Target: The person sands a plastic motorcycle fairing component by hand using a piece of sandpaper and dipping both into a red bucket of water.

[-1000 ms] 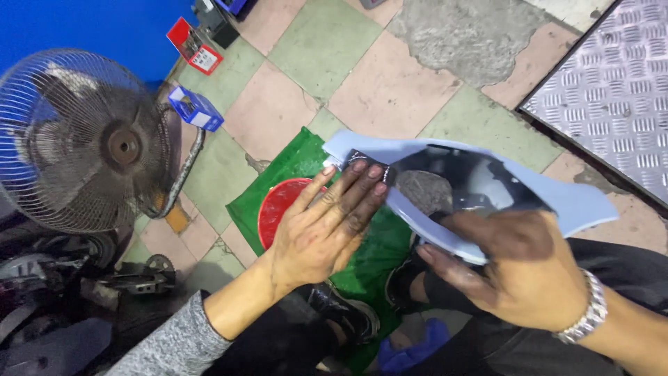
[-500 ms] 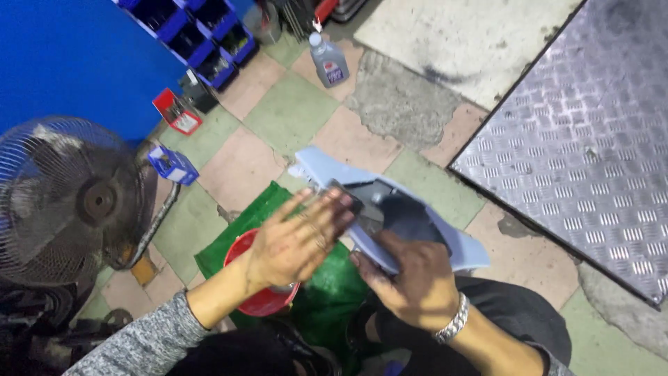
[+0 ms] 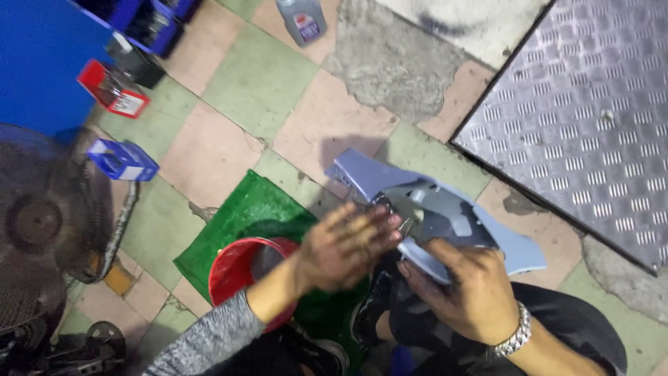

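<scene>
panel (image 3: pixel 445 209): matt grey-blue plastic | floor plate (image 3: pixel 584 111): ribbed metal | bowl (image 3: pixel 240 268): glossy red plastic

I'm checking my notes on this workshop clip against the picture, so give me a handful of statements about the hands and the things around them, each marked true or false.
1. The right hand grips the pale blue plastic panel from below. True.
2. The left hand rests flat on the floor tiles. False: its fingers reach onto the panel's inner side.
3. A red bucket sits on a green mat under the left forearm. True.
4. The right wrist is bare. False: it wears a metal wristband.
5. A fan stands at the left edge. True.
6. The checkered metal plate lies under the bucket. False: it lies at the upper right, apart from it.
</scene>
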